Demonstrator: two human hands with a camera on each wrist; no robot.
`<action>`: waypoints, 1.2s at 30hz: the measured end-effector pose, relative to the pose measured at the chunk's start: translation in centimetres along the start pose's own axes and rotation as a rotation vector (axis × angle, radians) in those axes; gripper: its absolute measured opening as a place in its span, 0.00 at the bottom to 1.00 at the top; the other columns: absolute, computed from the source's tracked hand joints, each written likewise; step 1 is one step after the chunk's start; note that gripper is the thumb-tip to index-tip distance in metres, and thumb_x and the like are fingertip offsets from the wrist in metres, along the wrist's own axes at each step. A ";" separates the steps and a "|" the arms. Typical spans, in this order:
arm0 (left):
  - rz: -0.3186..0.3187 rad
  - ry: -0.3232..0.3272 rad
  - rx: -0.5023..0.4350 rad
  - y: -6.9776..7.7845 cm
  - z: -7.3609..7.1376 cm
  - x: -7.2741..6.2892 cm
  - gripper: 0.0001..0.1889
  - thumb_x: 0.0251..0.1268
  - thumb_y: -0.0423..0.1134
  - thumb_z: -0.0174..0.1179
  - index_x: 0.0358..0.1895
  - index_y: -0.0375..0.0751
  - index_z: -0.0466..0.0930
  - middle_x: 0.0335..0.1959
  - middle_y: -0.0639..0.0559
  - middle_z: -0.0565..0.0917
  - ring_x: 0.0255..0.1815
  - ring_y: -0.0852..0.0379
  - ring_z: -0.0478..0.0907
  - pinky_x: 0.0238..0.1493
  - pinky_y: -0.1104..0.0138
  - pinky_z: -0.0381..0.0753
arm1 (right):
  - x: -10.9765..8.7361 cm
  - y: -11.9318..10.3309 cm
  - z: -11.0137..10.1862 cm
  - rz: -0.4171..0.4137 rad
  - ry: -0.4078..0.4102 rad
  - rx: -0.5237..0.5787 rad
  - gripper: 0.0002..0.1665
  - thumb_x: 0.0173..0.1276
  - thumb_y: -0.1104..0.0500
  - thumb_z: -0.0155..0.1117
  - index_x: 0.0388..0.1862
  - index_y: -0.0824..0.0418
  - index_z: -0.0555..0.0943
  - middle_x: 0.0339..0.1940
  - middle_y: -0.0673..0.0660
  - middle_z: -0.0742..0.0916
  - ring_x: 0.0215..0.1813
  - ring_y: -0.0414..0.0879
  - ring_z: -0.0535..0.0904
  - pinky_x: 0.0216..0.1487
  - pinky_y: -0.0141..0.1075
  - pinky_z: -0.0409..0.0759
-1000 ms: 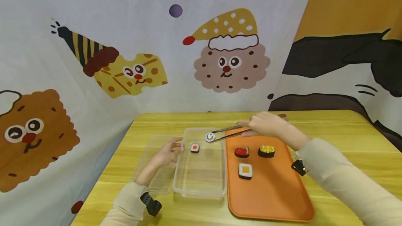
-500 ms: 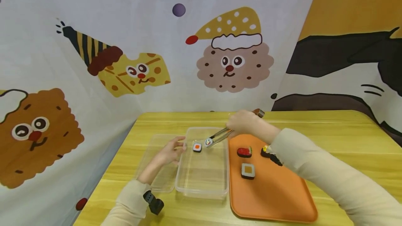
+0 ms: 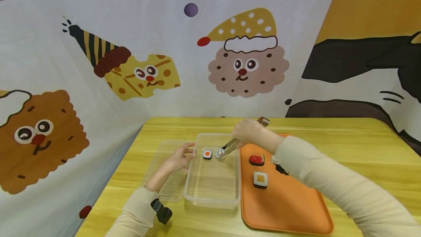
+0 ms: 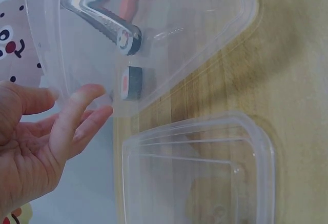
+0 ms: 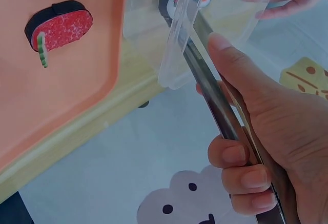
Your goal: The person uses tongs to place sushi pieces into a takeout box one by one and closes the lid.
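Observation:
My right hand (image 3: 247, 131) grips metal tongs (image 5: 218, 98), fingers curled round the arms. The tongs reach over the rim into a clear plastic box (image 3: 212, 203). A round toy sushi roll (image 4: 129, 40) is at the tong tips, low inside the box. Beside it sits a squarish toy sushi roll with an orange centre (image 3: 207, 154). My left hand (image 3: 178, 159) is at the box's left rim, its fingers loosely extended and apart from the thumb. From the right wrist, the tong tips show through the translucent wall.
Right of the box lies an orange tray (image 3: 286, 207) with red-topped sushi (image 3: 257, 160) and a square roll with a yellow-orange centre (image 3: 260, 180). A clear lid (image 4: 261, 167) lies left of the box. Behind the wooden table (image 3: 348, 145) hangs a printed cloth (image 3: 184, 46).
My right hand has moved left and turned, bringing the tongs and round roll from above the box's back right down inside, beside the orange-centred roll. The left hand has stayed at the rim.

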State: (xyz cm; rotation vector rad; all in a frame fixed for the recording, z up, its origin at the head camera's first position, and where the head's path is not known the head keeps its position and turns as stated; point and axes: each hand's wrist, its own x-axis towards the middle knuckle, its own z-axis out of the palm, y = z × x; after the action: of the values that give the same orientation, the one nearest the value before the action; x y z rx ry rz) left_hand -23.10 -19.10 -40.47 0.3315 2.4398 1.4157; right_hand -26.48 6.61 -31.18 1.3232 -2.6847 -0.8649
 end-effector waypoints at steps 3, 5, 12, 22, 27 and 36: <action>0.005 -0.011 0.000 0.0 -0.1 0.0 0.27 0.71 0.32 0.44 0.69 0.31 0.49 0.62 0.25 0.63 0.57 0.33 0.70 0.24 0.64 0.82 | 0.2 -0.1 0.1 0.007 -0.010 0.005 0.21 0.52 0.39 0.66 0.19 0.55 0.78 0.18 0.47 0.81 0.19 0.38 0.66 0.26 0.32 0.78; 0.009 -0.015 -0.004 0.0 -0.1 0.0 0.27 0.71 0.32 0.44 0.69 0.31 0.49 0.62 0.25 0.63 0.57 0.33 0.70 0.24 0.63 0.82 | 0.2 -0.2 0.1 0.014 -0.020 0.001 0.21 0.51 0.39 0.66 0.20 0.55 0.79 0.20 0.47 0.81 0.20 0.38 0.68 0.28 0.33 0.79; 0.014 -0.010 -0.004 0.0 -0.1 0.0 0.27 0.70 0.33 0.45 0.69 0.31 0.49 0.62 0.25 0.63 0.58 0.34 0.69 0.24 0.62 0.82 | 0.2 -0.6 -0.4 0.044 -0.067 -0.024 0.22 0.52 0.37 0.64 0.22 0.55 0.79 0.20 0.46 0.80 0.20 0.37 0.65 0.29 0.32 0.79; 0.010 -0.011 0.004 0.2 -0.1 0.0 0.28 0.70 0.36 0.46 0.69 0.31 0.49 0.62 0.25 0.63 0.58 0.34 0.69 0.24 0.64 0.82 | -0.1 -0.4 -0.3 0.042 -0.046 -0.047 0.24 0.52 0.36 0.64 0.20 0.55 0.78 0.18 0.46 0.79 0.19 0.37 0.63 0.25 0.30 0.78; 0.014 -0.018 0.008 0.3 0.0 0.0 0.28 0.71 0.36 0.45 0.69 0.30 0.48 0.62 0.24 0.63 0.57 0.33 0.70 0.25 0.62 0.82 | -0.6 0.0 0.2 0.033 -0.009 -0.058 0.25 0.53 0.34 0.61 0.19 0.54 0.79 0.17 0.45 0.80 0.17 0.36 0.64 0.22 0.28 0.75; 0.003 -0.003 0.016 0.3 0.2 -0.1 0.28 0.70 0.34 0.46 0.69 0.31 0.49 0.62 0.25 0.63 0.58 0.33 0.68 0.25 0.62 0.82 | -2.1 1.2 1.3 -0.018 0.193 -0.054 0.30 0.52 0.29 0.57 0.30 0.55 0.83 0.17 0.47 0.82 0.16 0.37 0.67 0.18 0.27 0.71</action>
State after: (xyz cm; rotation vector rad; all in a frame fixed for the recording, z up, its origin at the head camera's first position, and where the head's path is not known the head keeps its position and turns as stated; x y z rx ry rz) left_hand -22.90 -18.80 -40.27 0.3410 2.4510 1.3967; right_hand -26.38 9.33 -31.26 1.3467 -2.4901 -0.7624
